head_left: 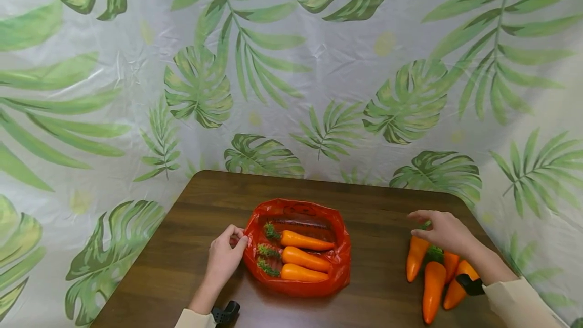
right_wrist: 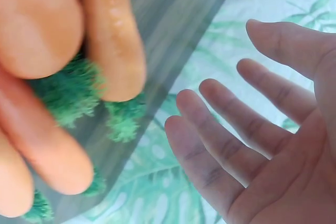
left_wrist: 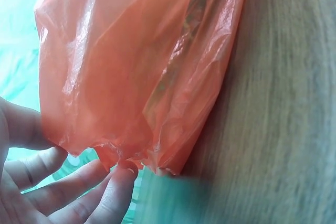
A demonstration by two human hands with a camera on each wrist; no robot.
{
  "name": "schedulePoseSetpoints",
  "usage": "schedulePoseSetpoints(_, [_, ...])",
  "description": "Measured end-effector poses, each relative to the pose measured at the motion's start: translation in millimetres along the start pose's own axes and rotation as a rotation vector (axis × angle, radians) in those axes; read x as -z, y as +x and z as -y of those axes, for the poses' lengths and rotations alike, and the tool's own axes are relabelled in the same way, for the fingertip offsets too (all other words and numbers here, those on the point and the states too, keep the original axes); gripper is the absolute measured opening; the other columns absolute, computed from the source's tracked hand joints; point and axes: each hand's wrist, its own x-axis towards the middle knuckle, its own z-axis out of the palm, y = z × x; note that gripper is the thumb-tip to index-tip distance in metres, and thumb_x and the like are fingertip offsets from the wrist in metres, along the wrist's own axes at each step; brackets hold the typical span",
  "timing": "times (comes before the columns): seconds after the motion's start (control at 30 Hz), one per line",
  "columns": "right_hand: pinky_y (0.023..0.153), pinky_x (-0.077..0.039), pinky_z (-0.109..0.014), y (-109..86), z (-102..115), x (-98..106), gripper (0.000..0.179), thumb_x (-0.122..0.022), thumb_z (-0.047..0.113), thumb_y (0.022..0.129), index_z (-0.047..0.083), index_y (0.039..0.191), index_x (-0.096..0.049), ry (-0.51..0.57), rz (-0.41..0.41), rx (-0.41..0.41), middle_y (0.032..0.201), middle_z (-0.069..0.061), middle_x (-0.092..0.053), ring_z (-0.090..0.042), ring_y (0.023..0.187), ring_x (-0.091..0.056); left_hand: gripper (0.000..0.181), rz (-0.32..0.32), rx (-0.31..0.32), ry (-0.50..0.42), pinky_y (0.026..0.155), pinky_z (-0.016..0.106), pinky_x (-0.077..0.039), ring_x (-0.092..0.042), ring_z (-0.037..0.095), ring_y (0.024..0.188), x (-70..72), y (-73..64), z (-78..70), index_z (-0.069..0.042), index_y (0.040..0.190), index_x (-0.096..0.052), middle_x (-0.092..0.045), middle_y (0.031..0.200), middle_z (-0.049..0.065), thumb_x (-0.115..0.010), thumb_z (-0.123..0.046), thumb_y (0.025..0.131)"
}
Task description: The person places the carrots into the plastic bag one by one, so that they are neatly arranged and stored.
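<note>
A red plastic bag (head_left: 298,287) lies on the table with its mouth open and its rim spread wide. Inside it, three orange toy carrots (head_left: 307,256) with green tops lie side by side, tops toward the left. My left hand (head_left: 224,257) pinches the bag's left rim; in the left wrist view its fingertips (left_wrist: 123,174) meet the thin red plastic edge. Over on the right, my right hand (head_left: 448,232) hovers over a pile of several more carrots (head_left: 434,287). Its fingers (right_wrist: 194,140) are spread and hold nothing in the right wrist view.
The dark wooden table (head_left: 378,216) has rounded far corners. Behind it hangs a pale curtain (head_left: 328,65) printed with green leaves. Black wrist straps (head_left: 225,313) are on both forearms, the right one overlapping the carrot pile in the head view.
</note>
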Motion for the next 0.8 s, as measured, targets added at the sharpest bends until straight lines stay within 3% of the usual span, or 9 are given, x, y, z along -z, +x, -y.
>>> schedulePoseSetpoints(0.33, [0.071, -0.052, -0.050, -6.0, -31.7, -17.3, 0.048, -0.078, 0.035, 0.088, 0.007, 0.125, -0.067, -0.021, -0.024, -0.013, 0.107, -0.014, -0.071, -0.030, 0.088, -0.067, 0.015, 0.001, 0.002, -0.011, 0.070, 0.031, -0.051, -0.064, 0.015, 0.082, -0.7, -0.4, 1.7, -0.018, 0.084, -0.061, -0.073, 0.106, 0.001, -0.072, -0.012, 0.092])
schedulePoseSetpoints(0.53, [0.071, -0.054, -0.048, -5.7, -39.4, -27.4, 0.055, -0.078, 0.035, 0.087, 0.002, 0.129, -0.063, 0.024, 0.001, -0.061, 0.107, -0.013, -0.072, -0.023, 0.084, -0.068, 0.016, 0.000, 0.000, -0.013, 0.070, 0.032, -0.051, -0.065, 0.015, 0.082, -0.4, -0.8, 3.8, -0.018, 0.083, -0.061, -0.073, 0.106, 0.001, -0.073, -0.012, 0.092])
schedulePoseSetpoints(0.8, [0.068, -0.051, -0.048, -0.8, -45.3, -40.1, 0.060, -0.081, 0.040, 0.083, 0.003, 0.128, -0.065, 0.016, -0.017, -0.113, 0.111, -0.022, -0.068, -0.029, 0.084, -0.066, 0.016, -0.008, -0.001, -0.003, 0.072, 0.033, -0.052, -0.064, 0.015, 0.082, 0.2, 0.2, 2.7, -0.018, 0.084, -0.061, -0.073, 0.105, 0.001, -0.073, -0.013, 0.092])
